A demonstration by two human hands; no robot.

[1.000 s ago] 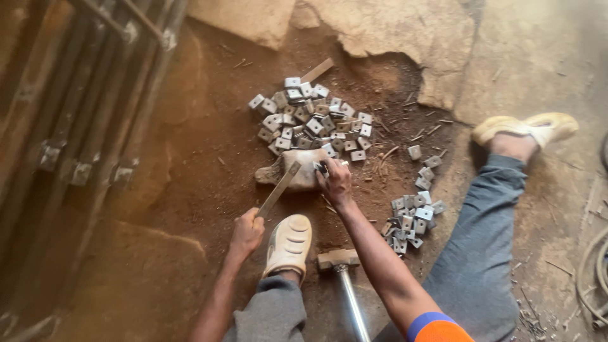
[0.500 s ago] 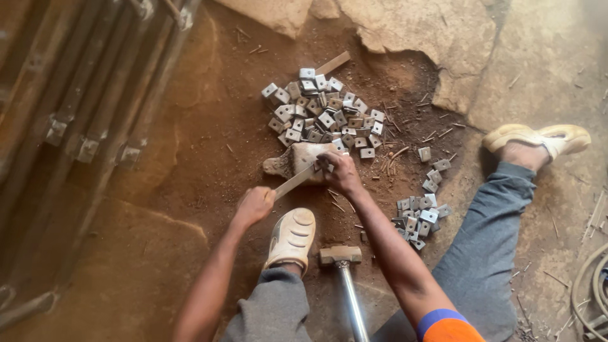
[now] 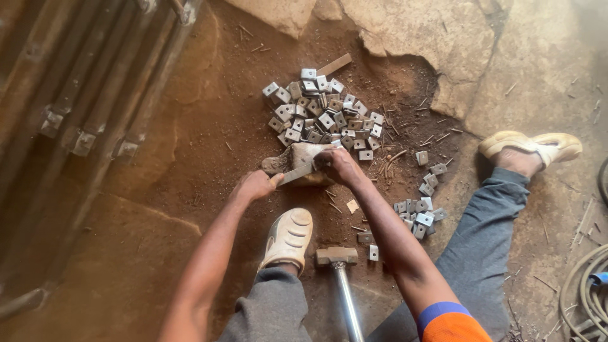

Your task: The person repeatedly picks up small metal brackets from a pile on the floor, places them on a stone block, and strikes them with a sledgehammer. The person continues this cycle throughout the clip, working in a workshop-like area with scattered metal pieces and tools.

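The left hand [image 3: 256, 185] is closed around the near end of a flat metal strip [image 3: 296, 174], and the right hand [image 3: 339, 166] is curled over the strip's far end, pressing it down onto a worn, lumpy block [image 3: 297, 163] that sits on the dirt floor [image 3: 190, 164]. Both hands grip the same piece with the fingers lying right on the block, so a slip would likely pinch or scrape them against it. The strip lies at a slant across the block and looks free to skid sideways if the pressure from the two hands is uneven. Just beyond the block lies a heap of small square metal pieces [image 3: 323, 111], touching its far side; a jolt could scatter them or tip some under the strip. A second, smaller cluster of pieces [image 3: 418, 212] lies near the right knee. The sledgehammer [image 3: 337, 256] rests head-down between the legs, beside the pale shoe [image 3: 288, 237], where a shifting foot could knock it over.
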